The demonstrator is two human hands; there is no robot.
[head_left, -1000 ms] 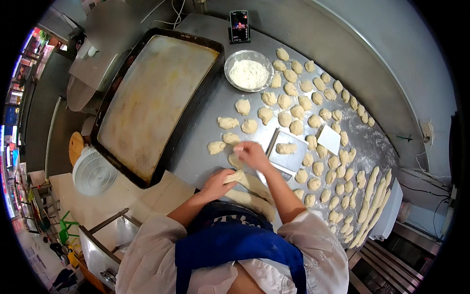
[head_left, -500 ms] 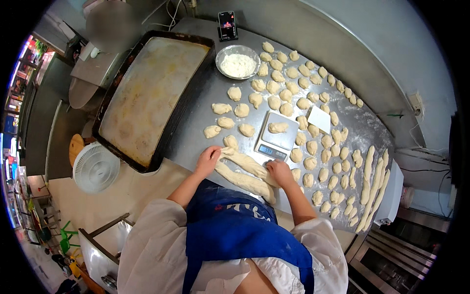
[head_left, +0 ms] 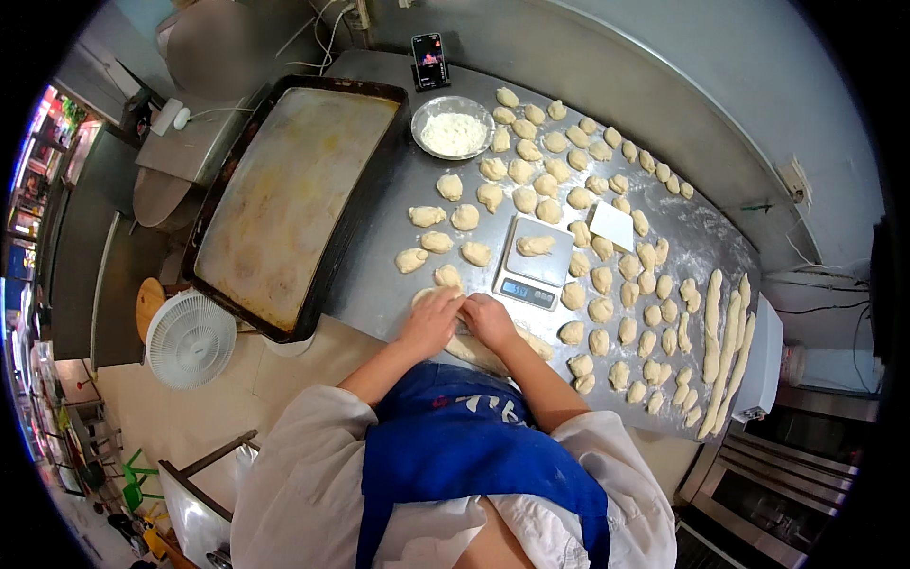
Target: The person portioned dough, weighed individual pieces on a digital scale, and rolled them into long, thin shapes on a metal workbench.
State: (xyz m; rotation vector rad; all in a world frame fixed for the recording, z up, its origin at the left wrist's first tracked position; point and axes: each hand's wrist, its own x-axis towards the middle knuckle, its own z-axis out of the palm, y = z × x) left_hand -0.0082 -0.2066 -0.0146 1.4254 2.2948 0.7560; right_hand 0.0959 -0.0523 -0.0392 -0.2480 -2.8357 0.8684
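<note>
pale dough [head_left: 535,342] sits in left hand [head_left: 433,319] and right hand [head_left: 490,321], fingers curled narrowly around it. scale [head_left: 536,264] stands nearby, presumably for easy reach.

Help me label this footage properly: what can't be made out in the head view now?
All in the head view:
Dough strips: partly covered by the left hand, right hand and right forearm, so the grip is unclear.
Phone: screen content too small.
Steel appliance, lower right: cut off by the fisheye's dark rim.
Round shape, upper left: blurred.
</note>
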